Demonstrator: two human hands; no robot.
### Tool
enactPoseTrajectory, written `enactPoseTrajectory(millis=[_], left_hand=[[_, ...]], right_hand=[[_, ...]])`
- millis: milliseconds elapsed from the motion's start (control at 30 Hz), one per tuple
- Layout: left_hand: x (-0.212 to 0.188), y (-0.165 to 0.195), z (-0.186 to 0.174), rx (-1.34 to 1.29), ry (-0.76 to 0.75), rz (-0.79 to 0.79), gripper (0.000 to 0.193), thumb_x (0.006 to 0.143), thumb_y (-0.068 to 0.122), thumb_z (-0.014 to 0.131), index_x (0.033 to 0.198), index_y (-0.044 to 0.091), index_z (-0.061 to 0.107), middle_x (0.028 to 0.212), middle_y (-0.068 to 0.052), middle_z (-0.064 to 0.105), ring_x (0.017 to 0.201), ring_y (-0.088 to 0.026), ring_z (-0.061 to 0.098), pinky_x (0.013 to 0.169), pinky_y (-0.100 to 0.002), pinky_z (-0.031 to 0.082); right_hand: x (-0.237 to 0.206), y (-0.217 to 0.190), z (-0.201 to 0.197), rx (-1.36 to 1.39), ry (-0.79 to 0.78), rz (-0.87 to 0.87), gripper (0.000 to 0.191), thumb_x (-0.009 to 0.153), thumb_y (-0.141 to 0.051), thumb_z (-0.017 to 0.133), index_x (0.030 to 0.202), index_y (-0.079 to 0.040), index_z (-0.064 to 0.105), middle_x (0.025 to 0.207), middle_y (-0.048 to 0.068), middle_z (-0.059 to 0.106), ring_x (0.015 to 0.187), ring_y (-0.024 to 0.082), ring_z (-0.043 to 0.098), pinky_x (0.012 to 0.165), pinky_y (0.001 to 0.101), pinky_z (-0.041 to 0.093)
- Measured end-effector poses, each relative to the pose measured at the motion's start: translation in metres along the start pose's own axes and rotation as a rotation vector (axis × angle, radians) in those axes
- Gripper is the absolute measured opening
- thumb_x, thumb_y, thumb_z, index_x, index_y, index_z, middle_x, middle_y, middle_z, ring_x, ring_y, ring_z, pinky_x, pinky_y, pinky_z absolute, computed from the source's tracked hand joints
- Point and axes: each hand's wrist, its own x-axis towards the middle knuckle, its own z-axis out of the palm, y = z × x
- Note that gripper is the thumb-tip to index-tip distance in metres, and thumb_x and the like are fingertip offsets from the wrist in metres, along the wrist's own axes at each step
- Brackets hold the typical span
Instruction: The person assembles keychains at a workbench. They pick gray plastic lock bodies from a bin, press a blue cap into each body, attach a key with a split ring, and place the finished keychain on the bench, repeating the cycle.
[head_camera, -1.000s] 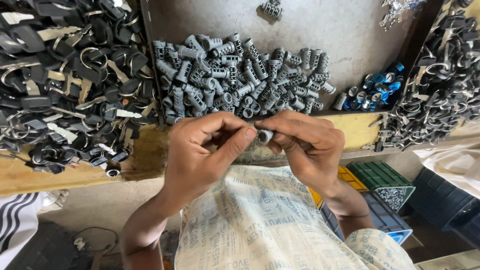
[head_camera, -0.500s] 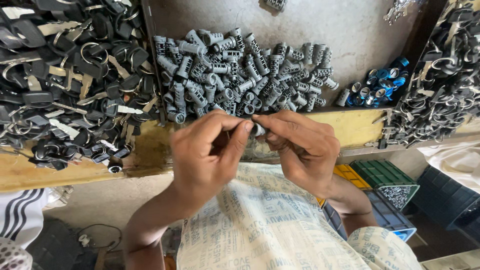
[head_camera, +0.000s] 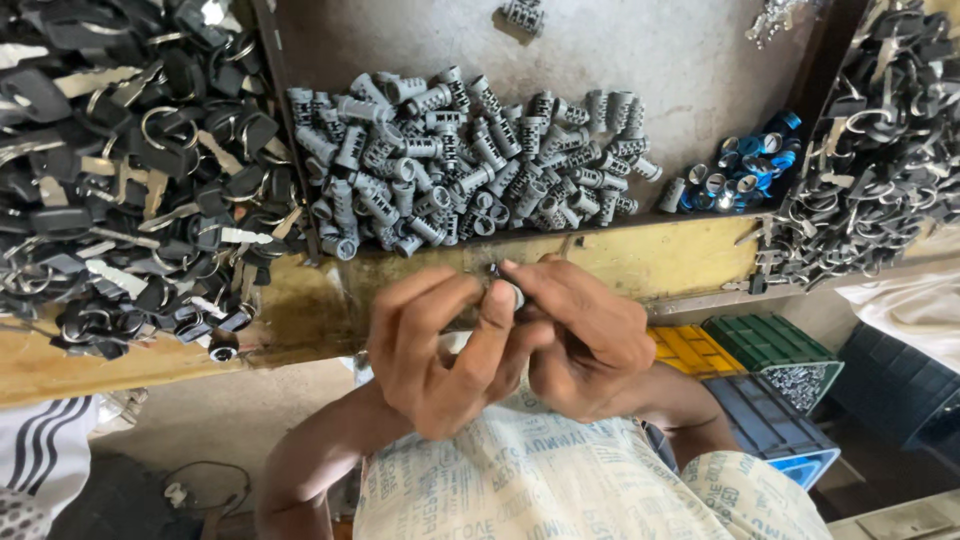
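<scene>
Head view, left hand (head_camera: 440, 350) and right hand (head_camera: 580, 340) together pinching a small grey cylinder (head_camera: 510, 294), fingers curled, below grey cylinder pile (head_camera: 460, 160)

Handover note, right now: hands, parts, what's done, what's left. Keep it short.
Left hand and right hand: both pinch one small grey cylinder between their fingertips, above the lap.
Parts: pile of grey cylinders in the middle tray, blue caps at its right side, keys with black heads on the left, ring parts on the right.
Done: one cylinder picked up.
Left: the pile remains.
</scene>
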Motion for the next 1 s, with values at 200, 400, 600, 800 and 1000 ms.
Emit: enactPoseTrajectory(millis=[200, 400, 600, 800, 1000], left_hand=[[0.009, 0.012, -0.005, -0.586, -0.07, -0.562, 0.017, 0.107, 0.019, 0.069, 0.115, 0.004, 0.064, 0.122, -0.019, 0.069, 0.117, -0.025, 0.064, 0.088, -0.028, 0.06], [-0.015, 0.018, 0.011, -0.781, -0.108, -0.812, 0.008, 0.105, 0.002, 0.065, 0.112, -0.001, 0.065, 0.113, -0.017, 0.071, 0.096, -0.021, 0.077, 0.076, -0.026, 0.063], [-0.034, 0.027, 0.018, -0.805, -0.167, -0.787, 0.008, 0.106, -0.002, 0.063, 0.113, -0.004, 0.063, 0.112, -0.018, 0.068, 0.098, -0.022, 0.076, 0.081, -0.029, 0.064], [-0.041, 0.034, 0.023, -0.753, -0.171, -0.746, 0.006, 0.106, -0.001, 0.063, 0.111, -0.004, 0.064, 0.111, -0.019, 0.07, 0.094, -0.021, 0.076, 0.079, -0.028, 0.064], [-0.056, 0.04, 0.031, -0.788, -0.15, -0.761, 0.005, 0.106, 0.0, 0.063, 0.109, -0.003, 0.065, 0.107, -0.017, 0.071, 0.094, -0.021, 0.076, 0.076, -0.026, 0.063]], right_hand=[[-0.03, 0.018, -0.002, -0.025, 0.013, 0.037, 0.034, 0.092, 0.007, 0.058, 0.125, 0.006, 0.064, 0.091, 0.023, 0.071, 0.075, 0.023, 0.072, 0.066, 0.0305, 0.057], [-0.017, 0.085, -0.088, 0.066, 0.131, 0.296, 0.038, 0.112, -0.027, 0.054, 0.095, -0.001, 0.076, 0.075, 0.012, 0.074, 0.049, 0.009, 0.064, 0.044, 0.0266, 0.047], [0.007, 0.116, -0.185, -1.182, 0.092, -0.052, 0.006, 0.104, -0.004, 0.079, 0.108, 0.0, 0.081, 0.094, 0.012, 0.074, 0.073, 0.013, 0.063, 0.056, 0.0244, 0.04], [-0.005, 0.111, -0.172, -1.147, -0.024, 0.039, 0.016, 0.095, -0.006, 0.082, 0.109, 0.0, 0.081, 0.096, 0.013, 0.07, 0.084, 0.022, 0.062, 0.068, 0.0348, 0.047], [-0.011, 0.11, -0.166, -1.273, -0.062, 0.042, 0.004, 0.093, 0.0, 0.08, 0.095, 0.0, 0.077, 0.096, 0.011, 0.063, 0.088, 0.026, 0.057, 0.076, 0.0394, 0.047]])
